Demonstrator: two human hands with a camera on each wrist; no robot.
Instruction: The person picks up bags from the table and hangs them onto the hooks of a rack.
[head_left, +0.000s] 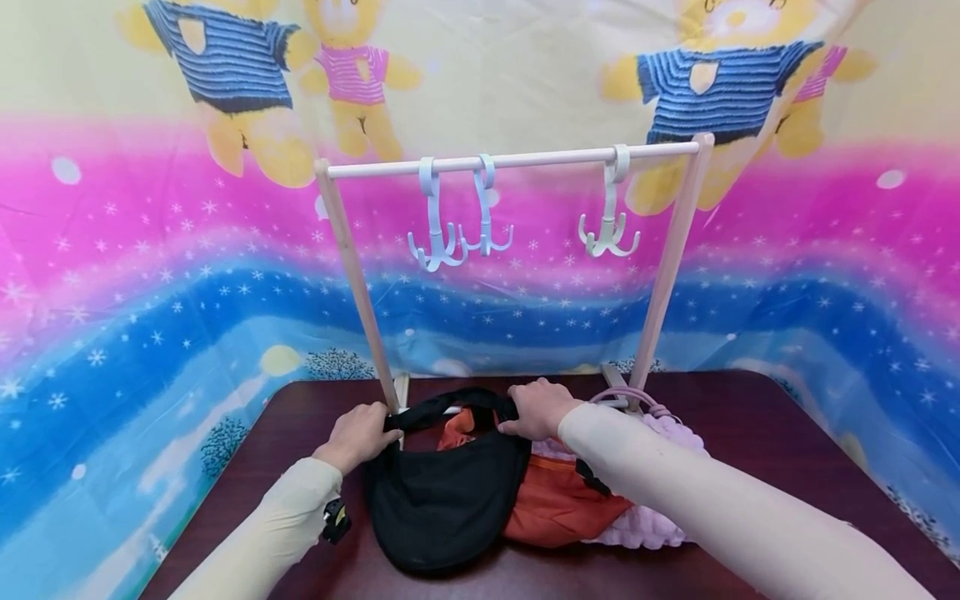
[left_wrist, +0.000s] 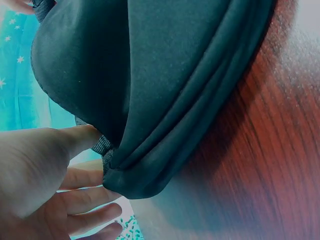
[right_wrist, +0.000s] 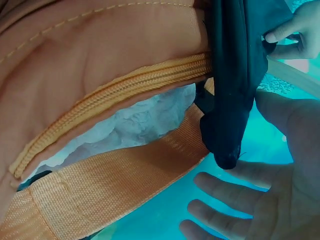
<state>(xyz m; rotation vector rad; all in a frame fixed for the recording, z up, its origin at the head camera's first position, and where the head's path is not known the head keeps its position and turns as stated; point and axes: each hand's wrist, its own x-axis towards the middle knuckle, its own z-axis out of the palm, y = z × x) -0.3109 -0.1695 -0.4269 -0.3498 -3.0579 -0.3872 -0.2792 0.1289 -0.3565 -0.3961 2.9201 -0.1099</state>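
Observation:
A black shoulder bag (head_left: pixel 446 504) lies near the front of the table, its strap (head_left: pixel 442 404) arching behind the opening. My left hand (head_left: pixel 358 435) pinches the bag's left corner by the strap end, thumb and index finger on the fabric in the left wrist view. At the opposite corner my right hand (head_left: pixel 542 408) pinches the black fabric between thumb and index finger; the other fingers extend loosely in the right wrist view. Partly under the black bag sits an orange bag (head_left: pixel 558 504) with a zipper (right_wrist: pixel 120 95) and a webbing strap (right_wrist: pixel 115 185).
A lilac puffy bag (head_left: pixel 652 527) lies under the orange one. Behind them stands a wooden rack (head_left: pixel 525 158) carrying two bluish hooks (head_left: pixel 433 217) on the left and a pale hook (head_left: pixel 611 208) on the right. A printed cloth backdrop surrounds the dark red table (head_left: pixel 300 425).

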